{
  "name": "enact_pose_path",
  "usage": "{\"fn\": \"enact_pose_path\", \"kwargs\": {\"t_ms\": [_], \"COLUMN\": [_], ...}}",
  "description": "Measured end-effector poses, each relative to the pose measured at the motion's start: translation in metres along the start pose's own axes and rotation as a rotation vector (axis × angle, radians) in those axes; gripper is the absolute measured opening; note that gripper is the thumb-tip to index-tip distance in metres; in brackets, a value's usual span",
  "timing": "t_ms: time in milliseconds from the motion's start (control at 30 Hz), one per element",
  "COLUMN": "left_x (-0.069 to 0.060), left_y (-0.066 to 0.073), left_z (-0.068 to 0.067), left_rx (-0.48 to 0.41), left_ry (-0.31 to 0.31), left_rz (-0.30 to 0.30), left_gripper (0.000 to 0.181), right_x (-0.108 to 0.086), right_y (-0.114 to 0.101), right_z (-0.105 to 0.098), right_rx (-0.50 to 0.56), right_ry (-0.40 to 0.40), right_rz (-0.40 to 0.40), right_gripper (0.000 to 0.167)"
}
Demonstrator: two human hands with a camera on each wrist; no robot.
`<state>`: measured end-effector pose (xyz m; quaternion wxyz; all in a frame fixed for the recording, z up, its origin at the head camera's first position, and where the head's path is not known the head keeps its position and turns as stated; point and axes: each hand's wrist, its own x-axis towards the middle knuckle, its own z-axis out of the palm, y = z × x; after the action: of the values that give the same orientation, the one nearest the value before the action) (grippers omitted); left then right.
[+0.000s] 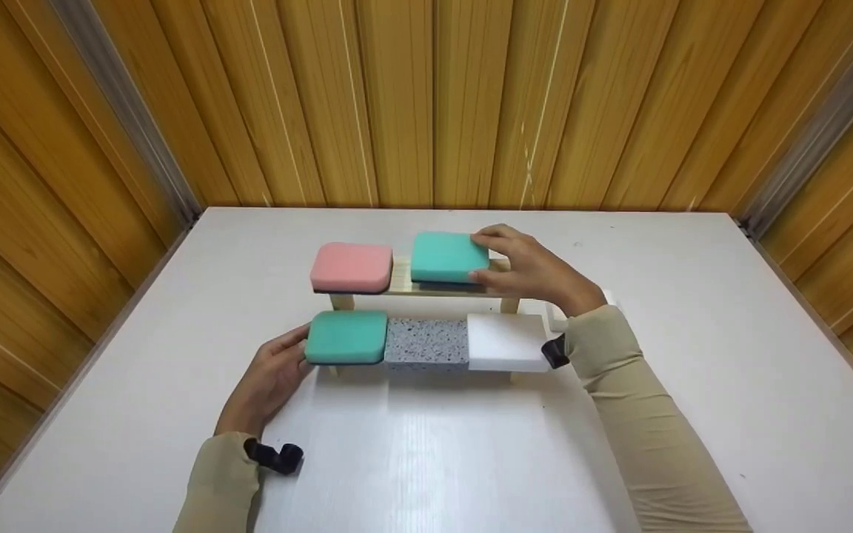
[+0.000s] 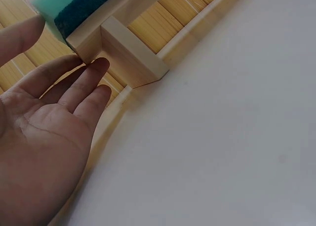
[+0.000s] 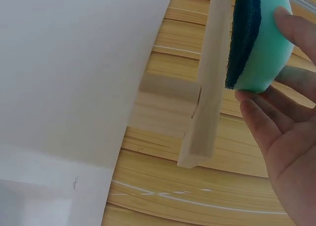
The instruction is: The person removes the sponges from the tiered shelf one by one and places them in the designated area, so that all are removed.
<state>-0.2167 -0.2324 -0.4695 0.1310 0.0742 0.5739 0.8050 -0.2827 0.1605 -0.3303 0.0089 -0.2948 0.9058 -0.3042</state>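
Note:
My right hand (image 1: 534, 266) pinches a turquoise sponge (image 1: 447, 257) by its right end, over the upper tier of a small wooden rack (image 1: 401, 277). In the right wrist view, the sponge's dark scouring layer (image 3: 244, 35) faces the rack board (image 3: 210, 87), slightly apart from it near the fingers. A pink sponge (image 1: 352, 267) lies on that tier's left end. On the lower tier sit a green sponge (image 1: 346, 337), a speckled grey block (image 1: 426, 343) and a white block (image 1: 506, 342). My left hand (image 1: 272, 381) has its fingertips against the lower tier's left end, thumb beside the green sponge.
The rack stands on a white table (image 1: 412, 459). Wood-patterned panels (image 1: 463, 104) rise behind and at both sides. A white object (image 1: 556, 317), partly hidden by the right wrist, lies right of the rack.

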Motion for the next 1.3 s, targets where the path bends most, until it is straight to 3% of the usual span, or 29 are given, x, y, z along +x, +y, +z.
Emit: {"fn": "enact_pose_path", "kwargs": {"t_ms": [233, 933, 1300], "left_x": [0.0, 0.003, 0.001], "left_y": [-0.001, -0.002, -0.001], "left_z": [0.001, 0.0, 0.0], "left_rx": [0.039, 0.078, 0.066], "left_ry": [0.037, 0.072, 0.063], "left_rz": [-0.013, -0.022, -0.03], "left_gripper": [0.06, 0.065, 0.065], "right_x": [-0.007, -0.023, -0.027], "right_y": [0.006, 0.013, 0.019], "right_z": [-0.005, -0.016, -0.021], "right_rx": [0.013, 0.013, 0.004], "right_ry": [0.016, 0.034, 0.049], "right_rz": [-0.013, 0.025, -0.037], "right_gripper": [0.063, 0.062, 0.059]}}
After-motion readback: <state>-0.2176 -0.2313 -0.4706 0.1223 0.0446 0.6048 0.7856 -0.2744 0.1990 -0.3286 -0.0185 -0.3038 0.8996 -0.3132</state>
